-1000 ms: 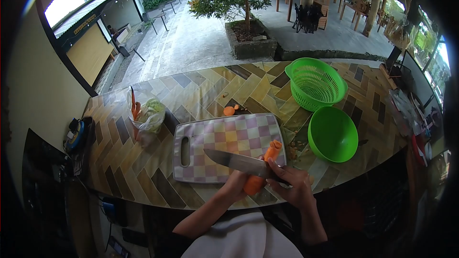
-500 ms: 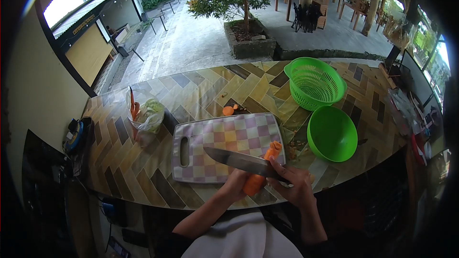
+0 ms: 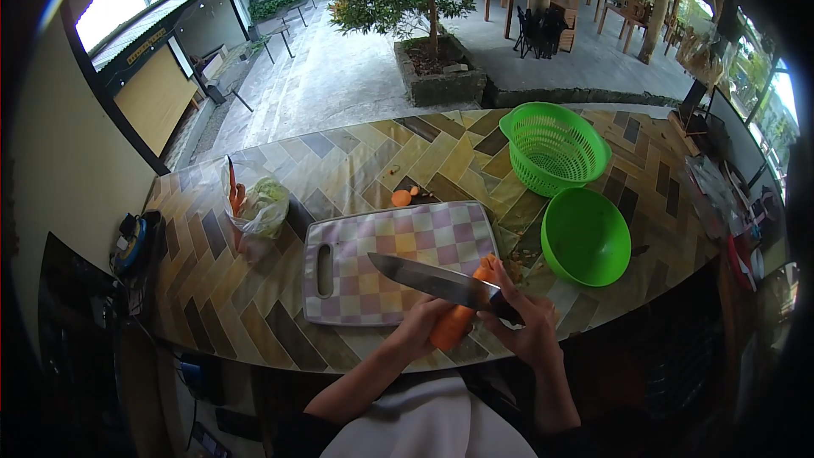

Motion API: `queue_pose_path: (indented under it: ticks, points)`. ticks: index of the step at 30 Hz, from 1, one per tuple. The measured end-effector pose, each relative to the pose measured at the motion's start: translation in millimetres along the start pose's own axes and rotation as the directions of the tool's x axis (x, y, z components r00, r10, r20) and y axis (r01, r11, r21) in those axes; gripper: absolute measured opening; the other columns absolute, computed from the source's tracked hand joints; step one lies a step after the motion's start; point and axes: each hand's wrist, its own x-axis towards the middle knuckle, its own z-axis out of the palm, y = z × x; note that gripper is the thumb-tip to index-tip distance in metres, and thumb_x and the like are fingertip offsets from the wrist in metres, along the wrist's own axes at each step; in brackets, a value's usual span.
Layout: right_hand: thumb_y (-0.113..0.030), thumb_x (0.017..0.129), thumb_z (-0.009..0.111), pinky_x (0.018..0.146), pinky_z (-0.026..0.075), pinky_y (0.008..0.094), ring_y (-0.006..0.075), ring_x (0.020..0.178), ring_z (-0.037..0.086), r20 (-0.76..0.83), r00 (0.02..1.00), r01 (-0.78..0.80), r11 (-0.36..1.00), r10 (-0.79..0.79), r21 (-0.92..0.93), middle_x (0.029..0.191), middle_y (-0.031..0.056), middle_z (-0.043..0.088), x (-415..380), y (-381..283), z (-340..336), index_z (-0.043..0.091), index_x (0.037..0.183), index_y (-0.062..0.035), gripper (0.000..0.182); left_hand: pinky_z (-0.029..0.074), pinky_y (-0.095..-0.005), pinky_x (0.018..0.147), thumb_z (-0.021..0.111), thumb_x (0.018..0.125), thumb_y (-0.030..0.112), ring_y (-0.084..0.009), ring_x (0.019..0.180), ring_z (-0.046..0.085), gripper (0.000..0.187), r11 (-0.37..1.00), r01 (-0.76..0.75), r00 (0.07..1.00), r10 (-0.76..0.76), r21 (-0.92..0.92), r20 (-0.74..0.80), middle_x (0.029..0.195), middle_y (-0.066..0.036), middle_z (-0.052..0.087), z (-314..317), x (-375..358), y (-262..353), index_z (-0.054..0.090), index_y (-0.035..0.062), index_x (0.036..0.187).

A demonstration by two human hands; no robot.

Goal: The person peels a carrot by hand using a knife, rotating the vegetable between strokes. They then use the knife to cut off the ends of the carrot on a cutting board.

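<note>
My left hand is closed around the thick lower part of a peeled carrot, held tilted over the near edge of the table. In my right hand is a large knife, gripped by its dark handle, its blade lying across the carrot and pointing left. The index finger and thumb of that hand reach close to the carrot's far end, where the surface looks cut. Beneath the blade's tip lies a checkered pink and white cutting board.
Carrot pieces lie behind the board. To the right stand a green colander and a green bowl. A plastic bag with carrots and a pale green vegetable sits at left. Peel scraps lie near the bowl.
The knife has shifted slightly right and up along the carrot. My right fingers have risen near the carrot's far end, covering more of it. My left hand keeps its hold.
</note>
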Motion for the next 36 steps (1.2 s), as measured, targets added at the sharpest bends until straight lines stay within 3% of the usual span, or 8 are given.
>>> queue_pose_path:
  ticks: [10, 13, 22, 26, 29, 30, 33, 36]
  points:
    - [-0.007, 0.078, 0.076, 0.063, 0.053, 0.0355, 0.0258, 0.070, 0.068, 0.001, 0.999, 0.047, 0.998, -0.047, -0.032, 0.083, 0.0136, 0.068, 5, 10, 2, 0.049, 0.142, -0.0124, 0.070, 0.057, -0.0370, 0.079, 0.052, 0.094, 0.013, -0.0226, 0.092, 0.066, 0.034, 1.000, 0.006, 0.993, -0.003, 0.023, -0.119, 0.113, -0.013, 0.060, 5, 2, 2, 0.050, -0.0004, 0.125]
    - [-0.007, 0.078, 0.076, 0.060, 0.051, 0.0362, 0.0253, 0.065, 0.065, -0.009, 1.000, 0.025, 0.999, -0.025, -0.025, 0.079, 0.0126, 0.066, 5, 9, 2, 0.051, 0.140, -0.0116, 0.067, 0.056, -0.0320, 0.064, 0.053, 0.096, 0.021, -0.0198, 0.084, 0.065, 0.036, 0.999, 0.032, 0.987, -0.025, 0.042, -0.157, 0.106, -0.012, 0.060, 3, 8, -2, 0.049, -0.0006, 0.124]
    - [-0.011, 0.090, 0.067, 0.065, 0.051, 0.0347, 0.0211, 0.074, 0.068, -0.227, 0.973, 0.026, 0.999, -0.035, -0.041, 0.087, 0.0127, 0.069, 6, 53, 24, 0.051, 0.140, -0.0090, 0.053, 0.056, -0.0302, 0.059, 0.053, 0.098, 0.036, -0.0165, 0.074, 0.065, 0.042, 0.992, 0.126, 0.992, -0.126, 0.020, -0.031, 0.100, -0.008, 0.062, -4, 39, -6, 0.052, 0.0018, 0.122]
    - [-0.015, 0.100, 0.053, 0.061, 0.045, 0.0272, 0.0072, 0.063, 0.053, -0.193, 0.805, -0.509, 0.821, 0.560, 0.259, 0.068, 0.0025, 0.055, 6, 49, 8, 0.049, 0.141, -0.0102, 0.042, 0.055, -0.0282, 0.057, 0.050, 0.100, 0.038, -0.0158, 0.072, 0.065, 0.044, 0.986, 0.162, 0.984, -0.158, -0.042, 0.082, 0.100, -0.006, 0.062, -14, 51, -5, 0.051, 0.0020, 0.124]
    - [-0.021, 0.102, 0.052, 0.051, 0.037, 0.0211, 0.0028, 0.056, 0.042, -0.211, 0.858, -0.424, 0.877, 0.469, 0.226, 0.066, -0.0038, 0.047, -6, 80, 5, 0.048, 0.143, -0.0130, 0.042, 0.054, -0.0259, 0.055, 0.046, 0.101, 0.038, -0.0152, 0.071, 0.064, 0.047, 0.971, 0.213, 0.964, -0.192, -0.104, 0.181, 0.098, -0.006, 0.061, -23, 55, -3, 0.047, 0.0018, 0.131]
    - [-0.025, 0.101, 0.054, 0.050, 0.037, 0.0222, 0.0038, 0.055, 0.043, -0.270, 0.844, -0.413, 0.883, 0.463, 0.222, 0.065, -0.0022, 0.050, -7, 82, 7, 0.063, 0.126, -0.0052, 0.033, 0.053, -0.0251, 0.053, 0.045, 0.102, 0.038, -0.0150, 0.071, 0.063, 0.048, 0.966, 0.224, 0.958, -0.193, -0.132, 0.210, 0.097, -0.006, 0.059, -21, 54, -1, 0.045, 0.0017, 0.134]
    - [-0.026, 0.101, 0.055, 0.049, 0.037, 0.0249, 0.0059, 0.054, 0.045, -0.160, 0.794, -0.568, 0.809, 0.587, 0.148, 0.064, 0.0003, 0.053, -8, 83, -1, 0.068, 0.095, 0.0009, 0.030, 0.050, -0.0239, 0.050, 0.042, 0.103, 0.037, -0.0146, 0.071, 0.060, 0.051, 0.947, 0.226, 0.933, -0.143, -0.228, 0.331, 0.096, -0.006, 0.055, -12, 56, 0, 0.038, 0.0017, 0.140]
    - [-0.027, 0.100, 0.055, 0.064, 0.048, 0.0320, 0.0151, 0.068, 0.061, -0.017, 0.681, -0.731, 0.680, 0.733, 0.049, 0.074, 0.0122, 0.063, 4, 65, -15, 0.064, 0.103, 0.0062, 0.034, 0.048, -0.0235, 0.049, 0.041, 0.103, 0.037, -0.0149, 0.071, 0.056, 0.052, 0.933, 0.244, 0.916, -0.132, -0.264, 0.379, 0.096, -0.007, 0.052, -11, 58, 0, 0.035, 0.0034, 0.142]
